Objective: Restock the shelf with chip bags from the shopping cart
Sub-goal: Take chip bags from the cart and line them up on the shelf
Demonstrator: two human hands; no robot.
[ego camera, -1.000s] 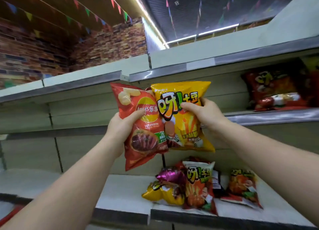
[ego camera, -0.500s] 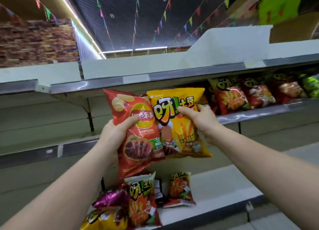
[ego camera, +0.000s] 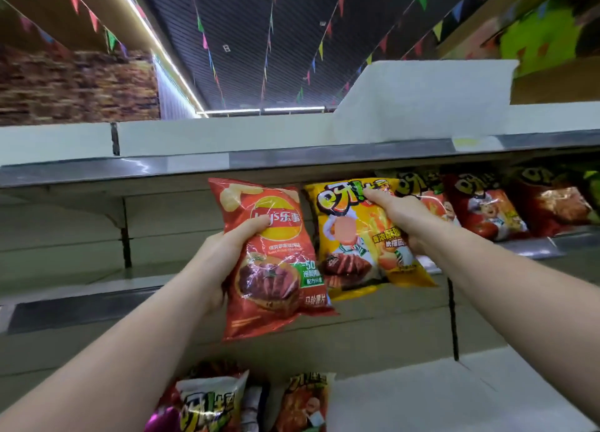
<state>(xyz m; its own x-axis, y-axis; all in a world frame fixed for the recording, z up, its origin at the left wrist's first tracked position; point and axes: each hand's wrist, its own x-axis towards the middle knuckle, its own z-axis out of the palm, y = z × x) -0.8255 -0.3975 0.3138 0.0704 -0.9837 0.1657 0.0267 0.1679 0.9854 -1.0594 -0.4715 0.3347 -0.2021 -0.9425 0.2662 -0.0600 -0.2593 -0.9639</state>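
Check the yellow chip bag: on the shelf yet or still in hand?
Still in hand, partly in. The right hand grips the yellow chip bag; its top is under the upper shelf, its bottom hangs over the shelf edge.

Bright ceiling light strips (ego camera: pixel 259 109) light the dim aisle evenly, glare streaks the shelf edge (ego camera: pixel 194 164), the brick wall (ego camera: pixel 78 87) smears, and edges bow.

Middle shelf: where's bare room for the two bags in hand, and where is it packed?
Free: the middle shelf left of the red bag held by the left hand, past the bracket. Crowded: right of the yellow bag held by the right hand, where shelved bags stand in a row. The lower shelf is bare right of its bags.
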